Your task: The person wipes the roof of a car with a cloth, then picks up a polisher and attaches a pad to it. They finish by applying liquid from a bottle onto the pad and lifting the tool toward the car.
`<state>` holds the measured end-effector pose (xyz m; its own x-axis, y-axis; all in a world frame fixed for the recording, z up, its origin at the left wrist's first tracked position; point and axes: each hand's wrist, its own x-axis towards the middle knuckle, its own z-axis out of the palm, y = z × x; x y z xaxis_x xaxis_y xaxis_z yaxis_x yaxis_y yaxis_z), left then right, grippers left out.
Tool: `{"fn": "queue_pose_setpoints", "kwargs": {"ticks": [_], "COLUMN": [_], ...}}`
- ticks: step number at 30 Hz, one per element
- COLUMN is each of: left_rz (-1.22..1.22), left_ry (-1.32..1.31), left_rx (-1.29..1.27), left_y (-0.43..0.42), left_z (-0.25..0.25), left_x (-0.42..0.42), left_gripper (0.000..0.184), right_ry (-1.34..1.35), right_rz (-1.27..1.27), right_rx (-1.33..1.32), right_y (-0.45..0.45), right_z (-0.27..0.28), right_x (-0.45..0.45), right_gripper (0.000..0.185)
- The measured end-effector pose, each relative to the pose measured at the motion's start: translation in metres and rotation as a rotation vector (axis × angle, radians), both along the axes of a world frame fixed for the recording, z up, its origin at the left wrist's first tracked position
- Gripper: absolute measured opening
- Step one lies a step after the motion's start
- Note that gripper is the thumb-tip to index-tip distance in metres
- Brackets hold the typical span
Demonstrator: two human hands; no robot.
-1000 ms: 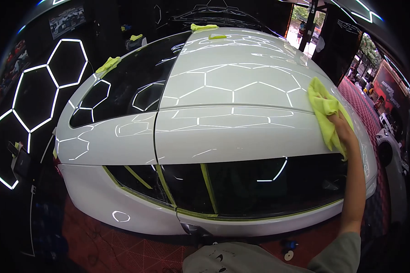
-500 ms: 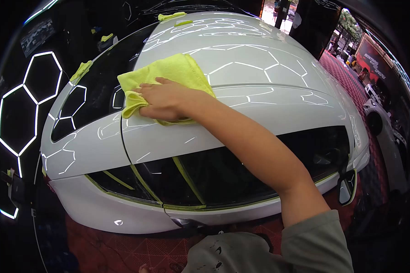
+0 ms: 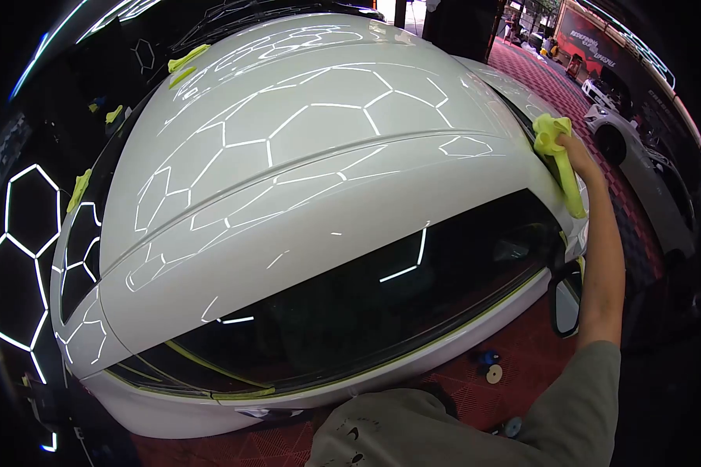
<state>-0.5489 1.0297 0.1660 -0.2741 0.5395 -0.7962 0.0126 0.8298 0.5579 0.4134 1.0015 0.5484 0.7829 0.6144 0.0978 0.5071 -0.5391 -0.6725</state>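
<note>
A yellow-green microfiber cloth (image 3: pixel 551 134) is bunched in my right hand (image 3: pixel 576 158), whose fingers are closed round it. One end of the cloth hangs down beside the windshield pillar of a white car (image 3: pixel 327 171). My right arm reaches past the side mirror (image 3: pixel 566 305) to the front edge of the roof. Glossy roof paint reflects hexagonal lights. Along the dark side windows (image 3: pixel 327 303) runs yellow-green masking tape (image 3: pixel 218 370). My left hand is out of the picture.
More yellow-green cloths lie around the car: one cloth (image 3: pixel 188 57) on the roof's far edge, another (image 3: pixel 79 191) by the rear window. A small round pad (image 3: pixel 494 375) rests on the red tiled floor (image 3: pixel 459 389). Another car (image 3: pixel 631 148) stands at the right.
My right hand has lifted the cloth from the rear of the roof and carried it right to the windshield side. The cloth was spread flat and is now bunched. The view has shifted.
</note>
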Motion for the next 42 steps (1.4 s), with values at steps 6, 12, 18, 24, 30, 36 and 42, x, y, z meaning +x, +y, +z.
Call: {"fn": "queue_pose_setpoints", "kwargs": {"ticks": [6, 12, 18, 24, 30, 36, 42], "left_rz": [-0.035, -0.061, -0.064, -0.074, -0.061, -0.06, -0.187], "left_ry": [-0.004, -0.01, -0.003, -0.012, -0.01, -0.058, -0.571], "left_rx": [-0.046, -0.037, -0.038, -0.063, -0.132, -0.152, 0.425], "left_y": [-0.028, -0.057, -0.09, -0.104, -0.104, -0.116, -0.091], "left_z": [0.013, 0.034, 0.051, 0.043, 0.047, 0.047, 0.064], "left_x": [0.07, 0.098, 0.083, 0.068, 0.045, 0.027, 0.015], "left_gripper": [0.03, 0.031, 0.033, 0.034, 0.036, 0.038, 0.039], "right_ry": [0.261, -0.263, 0.155, -0.553, 0.106, 0.107, 0.291], "right_rz": [0.066, 0.378, 0.411, 0.91, 0.359, 0.779, 1.488], "right_rx": [0.192, 0.03, -0.074, -0.067, 0.157, -0.112, 0.269], "right_y": [0.047, 0.108, 0.167, 0.228, 0.127, 0.221, 0.242], "right_z": [0.028, 0.022, 0.038, 0.055, 0.026, 0.064, 0.081], "right_x": [-0.05, -0.083, -0.137, -0.281, -0.116, -0.293, -0.477], "right_gripper": [0.047, 0.081, 0.062, 0.059, 0.056, 0.055, 0.049]}}
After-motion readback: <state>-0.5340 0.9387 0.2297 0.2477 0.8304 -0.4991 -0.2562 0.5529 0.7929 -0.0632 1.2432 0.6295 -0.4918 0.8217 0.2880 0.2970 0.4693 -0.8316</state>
